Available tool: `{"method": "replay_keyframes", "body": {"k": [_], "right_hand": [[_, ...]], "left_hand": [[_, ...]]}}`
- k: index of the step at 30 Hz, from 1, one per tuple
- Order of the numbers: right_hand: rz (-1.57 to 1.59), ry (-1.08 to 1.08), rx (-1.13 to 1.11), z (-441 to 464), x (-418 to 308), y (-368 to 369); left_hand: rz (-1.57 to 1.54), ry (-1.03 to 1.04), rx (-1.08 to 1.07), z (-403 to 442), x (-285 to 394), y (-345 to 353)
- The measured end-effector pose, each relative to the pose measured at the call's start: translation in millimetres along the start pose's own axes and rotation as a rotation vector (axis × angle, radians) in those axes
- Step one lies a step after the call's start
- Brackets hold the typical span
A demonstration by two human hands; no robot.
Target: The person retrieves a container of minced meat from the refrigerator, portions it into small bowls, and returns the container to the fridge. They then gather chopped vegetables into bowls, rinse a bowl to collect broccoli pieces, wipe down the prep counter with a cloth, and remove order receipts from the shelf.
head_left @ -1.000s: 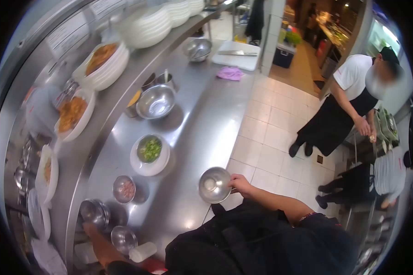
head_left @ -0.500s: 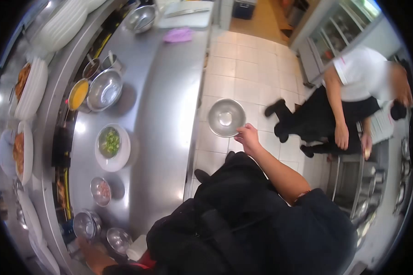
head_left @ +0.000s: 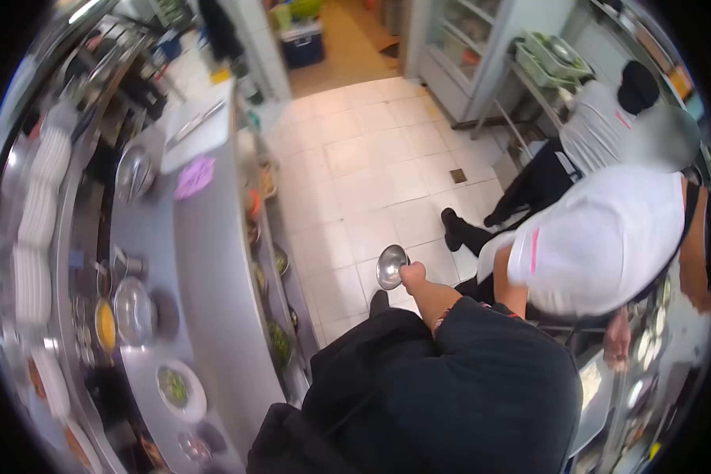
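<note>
— Right hand (head_left: pixel 412 274): how is it engaged?
— A round, shiny steel bowl (head_left: pixel 389 267) is gripped by its edge, tilted, before white floor tiles (head_left: pixel 347 213) near the frame's centre; the left hand is not shown.
— How is it best handled?
— Level and firmly gripped, it should be held well clear of the white-shirted co-worker (head_left: pixel 600 245) at right.

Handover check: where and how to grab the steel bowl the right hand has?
Probably best to pinch the steel bowl by its free rim, thumb inside and fingers outside, coming from the counter side. The right hand covers the opposite edge. The bowl looks tilted, its hollow in view, and the counter-side rim shows uncovered.
</note>
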State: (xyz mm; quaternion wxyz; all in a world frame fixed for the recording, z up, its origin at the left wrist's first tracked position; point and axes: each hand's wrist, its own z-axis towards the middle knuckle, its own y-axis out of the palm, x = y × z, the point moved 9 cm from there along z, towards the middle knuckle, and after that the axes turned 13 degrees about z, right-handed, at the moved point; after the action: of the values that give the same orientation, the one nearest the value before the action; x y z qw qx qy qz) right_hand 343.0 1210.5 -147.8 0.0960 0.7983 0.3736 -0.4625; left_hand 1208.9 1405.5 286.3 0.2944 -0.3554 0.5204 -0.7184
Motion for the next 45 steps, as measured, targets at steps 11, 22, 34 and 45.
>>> {"method": "replay_keyframes", "body": {"k": [11,22,34,45], "right_hand": [[0.423,0.123,0.12,70.4,-160.5,-36.8],[0.685,0.342,0.769,79.5,-34.4,-279.9],[1.217,0.161,0.933,169.8,-96.3,-308.9],[1.584,-0.408,0.487,408.5,-576.8,-393.9]], "left_hand": [[-0.341,0.353,-0.57,-81.9,379.2,168.1],[-0.405,0.684,-0.934,-150.1,742.0,292.7],[-0.691,1.056,-1.636,-593.1,1231.6,245.6],[-0.822,1.244,-2.037,-803.0,1429.5,86.0]]}}
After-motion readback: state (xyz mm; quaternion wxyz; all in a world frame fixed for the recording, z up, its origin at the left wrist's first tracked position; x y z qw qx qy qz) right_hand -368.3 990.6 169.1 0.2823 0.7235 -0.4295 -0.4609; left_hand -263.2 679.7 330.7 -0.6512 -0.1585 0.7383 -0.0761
